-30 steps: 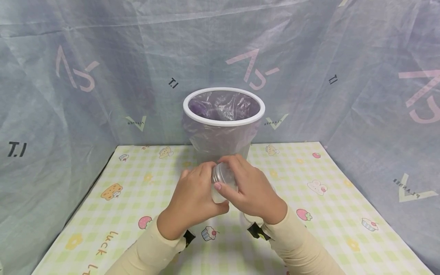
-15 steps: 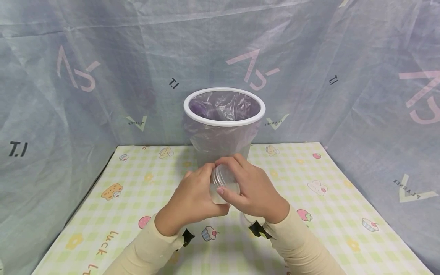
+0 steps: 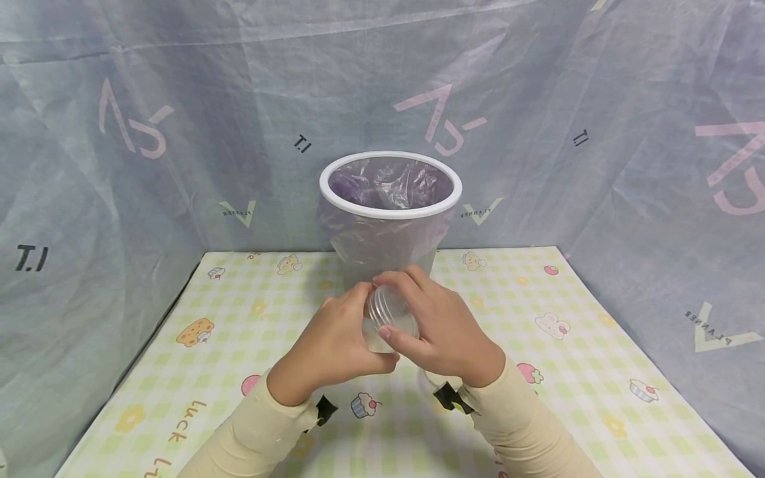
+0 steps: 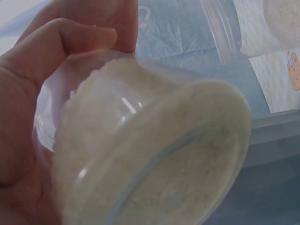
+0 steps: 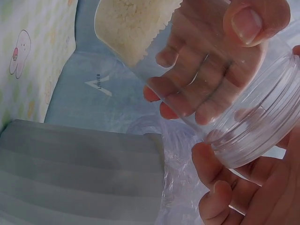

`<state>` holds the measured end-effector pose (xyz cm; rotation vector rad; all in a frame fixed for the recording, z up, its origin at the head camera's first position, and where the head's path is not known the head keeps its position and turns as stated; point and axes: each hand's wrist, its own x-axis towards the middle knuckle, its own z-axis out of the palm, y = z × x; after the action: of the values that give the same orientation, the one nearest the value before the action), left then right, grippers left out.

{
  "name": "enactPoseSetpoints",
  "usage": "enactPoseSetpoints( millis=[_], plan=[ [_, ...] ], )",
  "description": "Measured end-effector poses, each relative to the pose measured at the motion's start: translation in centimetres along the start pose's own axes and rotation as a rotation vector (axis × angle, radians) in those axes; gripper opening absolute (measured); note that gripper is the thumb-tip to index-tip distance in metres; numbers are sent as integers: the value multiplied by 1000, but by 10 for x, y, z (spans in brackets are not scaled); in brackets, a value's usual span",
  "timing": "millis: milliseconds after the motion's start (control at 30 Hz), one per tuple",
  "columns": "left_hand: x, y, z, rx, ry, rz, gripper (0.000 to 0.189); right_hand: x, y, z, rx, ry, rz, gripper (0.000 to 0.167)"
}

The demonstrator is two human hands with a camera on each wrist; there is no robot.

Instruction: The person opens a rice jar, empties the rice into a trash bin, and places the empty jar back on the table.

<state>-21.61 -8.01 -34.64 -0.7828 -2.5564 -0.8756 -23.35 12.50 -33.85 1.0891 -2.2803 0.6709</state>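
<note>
Between my two hands is a clear plastic jar with white rice in it. My left hand grips the body of the jar, thumb toward me. My right hand holds the clear ridged screw lid, its thumb on the near side. The jar is tilted, as its flat base shows in the left wrist view. In the right wrist view, the left fingers show through the clear wall, and the right fingers curl at the lid.
Right behind the hands stands a grey bin lined with a clear bag, its rim white. Under the right wrist a second clear container with rice is partly hidden. A checked cloth covers the table; grey-blue curtains enclose it.
Both hands keep their hold on the jar and lid. The right hand shifts very slightly to the right, and the jar turns a little between the hands.
</note>
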Motion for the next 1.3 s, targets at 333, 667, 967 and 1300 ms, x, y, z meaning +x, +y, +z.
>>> enactPoseSetpoints(
  millis=[333, 667, 967, 1300],
  plan=[
    [0, -2, 0, -21, 15, 17, 83, 0, 1, -2, -4, 14, -20, 58],
    [2, -3, -6, -79, 30, -7, 80, 0, 3, -7, -3, 30, -8, 60],
    [3, -4, -14, -106, 39, -27, 80, 0, 4, -9, 12, 32, -9, 60],
    [3, -8, -19, -116, 68, -32, 83, -1, 5, -8, -2, 29, -2, 60]
  ],
)
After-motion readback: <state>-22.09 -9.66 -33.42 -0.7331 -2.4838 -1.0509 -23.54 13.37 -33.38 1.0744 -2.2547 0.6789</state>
